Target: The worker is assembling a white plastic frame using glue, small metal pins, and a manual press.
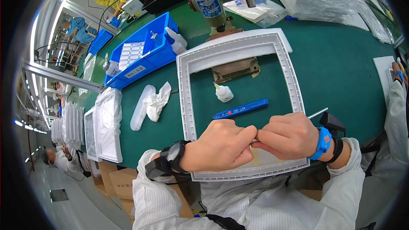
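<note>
Two closed fists, left hand (221, 146) and right hand (288, 136), meet knuckle to knuckle over the frame's (186, 89) six o'clock edge on the green surface (341, 72), each grip pinching a thin rod (317, 113) apparently for steady control, with the blue pen (241, 108) and small bottle (223, 93) at twelve o'clock inside.

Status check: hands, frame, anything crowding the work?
Left hand and right hand closed together, pinching a thin metal rod. White frame flat beneath. Blue pen, small bottle inside frame.
</note>
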`<control>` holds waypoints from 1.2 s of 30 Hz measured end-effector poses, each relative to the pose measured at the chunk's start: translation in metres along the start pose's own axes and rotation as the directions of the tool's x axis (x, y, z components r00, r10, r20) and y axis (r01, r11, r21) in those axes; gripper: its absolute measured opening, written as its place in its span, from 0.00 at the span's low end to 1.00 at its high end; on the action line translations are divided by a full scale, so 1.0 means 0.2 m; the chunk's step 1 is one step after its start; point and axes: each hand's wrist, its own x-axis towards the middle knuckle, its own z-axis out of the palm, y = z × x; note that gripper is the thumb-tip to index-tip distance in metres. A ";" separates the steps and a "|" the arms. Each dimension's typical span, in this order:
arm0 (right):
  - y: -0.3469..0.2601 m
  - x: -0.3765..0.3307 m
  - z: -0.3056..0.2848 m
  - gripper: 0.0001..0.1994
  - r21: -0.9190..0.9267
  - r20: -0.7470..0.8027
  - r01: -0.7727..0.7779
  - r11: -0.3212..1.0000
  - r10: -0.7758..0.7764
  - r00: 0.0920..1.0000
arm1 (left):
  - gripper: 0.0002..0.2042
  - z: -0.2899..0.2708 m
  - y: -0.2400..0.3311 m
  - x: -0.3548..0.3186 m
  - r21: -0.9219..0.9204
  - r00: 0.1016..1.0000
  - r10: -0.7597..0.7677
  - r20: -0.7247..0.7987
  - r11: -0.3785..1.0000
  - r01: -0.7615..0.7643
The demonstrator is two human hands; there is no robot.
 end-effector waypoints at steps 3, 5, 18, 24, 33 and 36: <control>0.00 0.01 0.00 0.11 0.022 -0.009 0.030 0.999 -0.030 1.000 | 0.06 -0.01 0.01 0.00 -0.028 1.000 -0.006 0.011 1.000 0.006; 0.01 0.00 -0.01 0.11 0.021 0.009 0.058 0.998 -0.058 0.998 | 0.05 -0.02 0.01 0.00 -0.056 0.999 -0.024 0.025 0.998 0.026; 0.01 0.01 -0.02 0.08 -0.022 0.004 0.141 0.990 -0.141 0.990 | 0.02 -0.04 0.02 0.00 -0.467 0.975 -0.174 0.137 0.857 0.219; 0.01 0.01 -0.06 0.08 -0.009 0.000 0.167 0.986 -0.167 0.986 | 0.02 -0.07 0.03 0.01 -0.448 0.983 -0.124 0.137 0.877 0.173; 0.22 0.00 -0.45 0.06 -0.228 -0.415 -0.226 0.947 0.116 0.902 | 0.07 -0.22 0.14 0.16 -0.331 0.919 -0.380 0.102 0.858 0.392; 0.33 -0.09 -0.48 0.05 -0.227 -0.434 -0.259 0.939 0.141 0.890 | 0.13 -0.22 0.12 0.27 -0.185 0.946 -0.310 0.092 0.928 0.322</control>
